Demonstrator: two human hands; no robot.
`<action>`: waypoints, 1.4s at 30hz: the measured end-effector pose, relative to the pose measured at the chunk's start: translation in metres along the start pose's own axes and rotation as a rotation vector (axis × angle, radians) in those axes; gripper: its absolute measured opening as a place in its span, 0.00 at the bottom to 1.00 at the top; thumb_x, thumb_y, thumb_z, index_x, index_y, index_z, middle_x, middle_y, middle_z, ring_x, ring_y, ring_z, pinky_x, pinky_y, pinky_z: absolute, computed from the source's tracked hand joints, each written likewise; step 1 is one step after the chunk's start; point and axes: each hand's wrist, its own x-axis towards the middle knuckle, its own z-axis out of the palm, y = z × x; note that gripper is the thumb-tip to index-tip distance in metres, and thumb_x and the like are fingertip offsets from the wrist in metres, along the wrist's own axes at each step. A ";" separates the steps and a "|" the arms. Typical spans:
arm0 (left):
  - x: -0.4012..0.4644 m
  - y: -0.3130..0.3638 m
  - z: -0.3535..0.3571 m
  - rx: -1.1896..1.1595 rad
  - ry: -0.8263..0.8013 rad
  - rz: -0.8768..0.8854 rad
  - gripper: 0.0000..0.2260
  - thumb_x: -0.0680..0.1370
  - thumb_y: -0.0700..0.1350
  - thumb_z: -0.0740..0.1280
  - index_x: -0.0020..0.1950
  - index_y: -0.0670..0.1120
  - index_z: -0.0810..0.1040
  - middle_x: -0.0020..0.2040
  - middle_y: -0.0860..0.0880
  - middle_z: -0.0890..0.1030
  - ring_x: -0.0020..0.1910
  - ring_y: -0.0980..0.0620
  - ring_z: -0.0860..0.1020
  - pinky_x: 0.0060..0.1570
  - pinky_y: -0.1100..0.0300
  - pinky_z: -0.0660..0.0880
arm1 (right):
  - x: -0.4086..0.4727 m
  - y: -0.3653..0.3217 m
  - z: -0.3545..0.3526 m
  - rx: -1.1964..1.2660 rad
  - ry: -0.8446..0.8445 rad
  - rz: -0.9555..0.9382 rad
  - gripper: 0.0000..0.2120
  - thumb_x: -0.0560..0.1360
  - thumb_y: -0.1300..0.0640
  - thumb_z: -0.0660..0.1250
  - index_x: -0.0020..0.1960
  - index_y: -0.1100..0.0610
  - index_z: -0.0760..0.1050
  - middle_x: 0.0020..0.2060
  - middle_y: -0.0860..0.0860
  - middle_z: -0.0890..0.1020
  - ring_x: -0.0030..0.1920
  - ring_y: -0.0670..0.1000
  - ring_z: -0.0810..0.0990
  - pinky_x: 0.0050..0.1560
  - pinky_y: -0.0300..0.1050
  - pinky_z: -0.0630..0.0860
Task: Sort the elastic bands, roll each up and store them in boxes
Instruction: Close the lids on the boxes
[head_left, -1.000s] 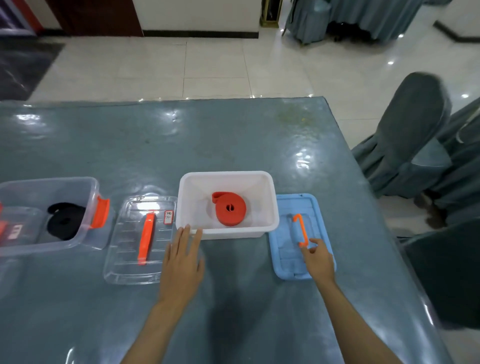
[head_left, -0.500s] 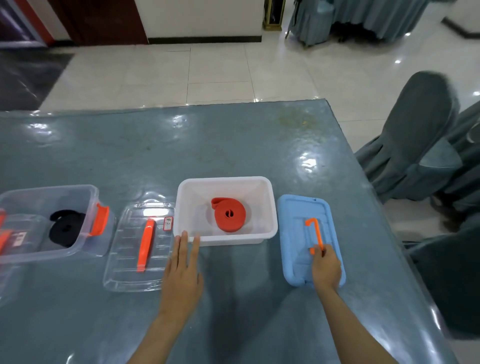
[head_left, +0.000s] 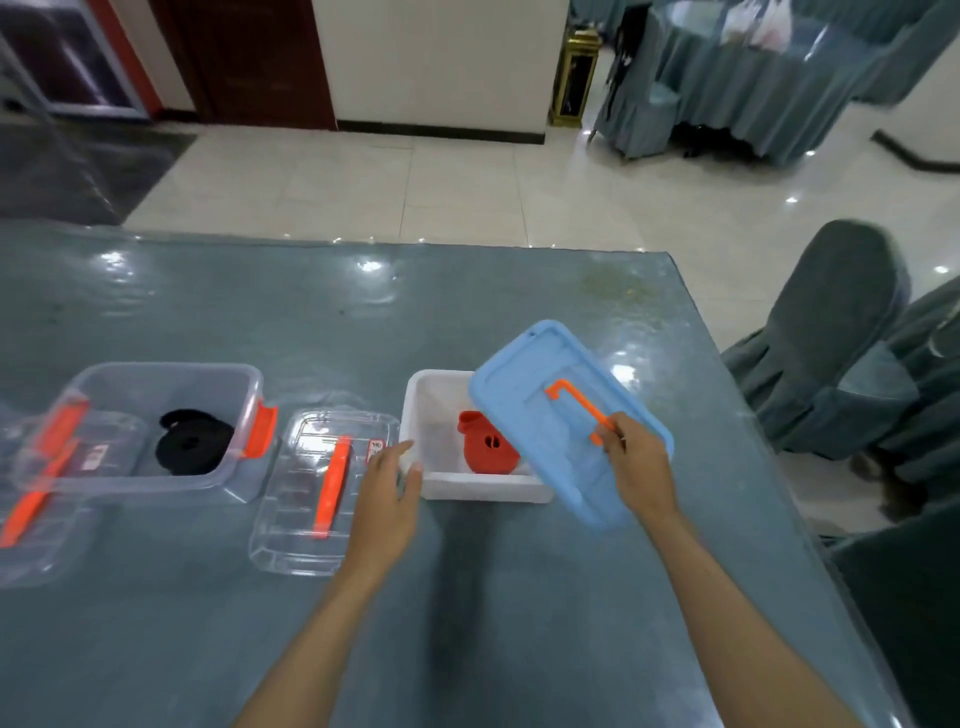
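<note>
Near the table's (head_left: 519, 312) right edge, a person's right hand (head_left: 641, 470) lifts a blue lid (head_left: 545, 379) by its orange handle (head_left: 579, 402), fingers pinched shut on the bar, the lid tilted above a white box (head_left: 483, 486). Inside that box lies a rolled red band (head_left: 485, 449), partly hidden by the lid. The left hand (head_left: 387, 493) rests open at the box's near left corner, thumb touching its wall, gripping nothing. The step in hand appears to be closing the red band's box; the next move likely calls for levelling the lid and squaring it over the rim. Toward the left edge, a clear box (head_left: 156, 384) with orange clips holds a rolled black band (head_left: 195, 447), its clear lid (head_left: 322, 493) lying flat between the two boxes, not yet fitted. Nothing blocks the lid's path.
</note>
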 end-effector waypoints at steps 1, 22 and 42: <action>0.005 0.003 -0.002 -0.085 0.016 -0.072 0.16 0.87 0.46 0.63 0.75 0.47 0.74 0.73 0.54 0.74 0.71 0.59 0.73 0.71 0.62 0.68 | 0.004 -0.009 0.008 -0.043 -0.060 -0.056 0.09 0.83 0.63 0.67 0.44 0.59 0.79 0.41 0.57 0.84 0.44 0.57 0.81 0.49 0.56 0.74; 0.054 -0.031 0.046 -0.188 0.113 -0.110 0.24 0.89 0.43 0.57 0.86 0.48 0.58 0.83 0.60 0.59 0.80 0.70 0.56 0.78 0.73 0.53 | 0.010 0.006 0.080 -0.137 0.030 -0.216 0.21 0.87 0.56 0.57 0.75 0.63 0.74 0.77 0.54 0.73 0.79 0.57 0.69 0.79 0.60 0.66; -0.016 -0.024 -0.047 0.566 0.012 0.161 0.23 0.84 0.47 0.61 0.79 0.43 0.72 0.79 0.42 0.73 0.79 0.41 0.69 0.75 0.42 0.70 | -0.067 -0.042 0.034 -0.290 -0.109 -0.302 0.17 0.77 0.63 0.76 0.65 0.62 0.82 0.71 0.63 0.78 0.70 0.67 0.77 0.67 0.63 0.77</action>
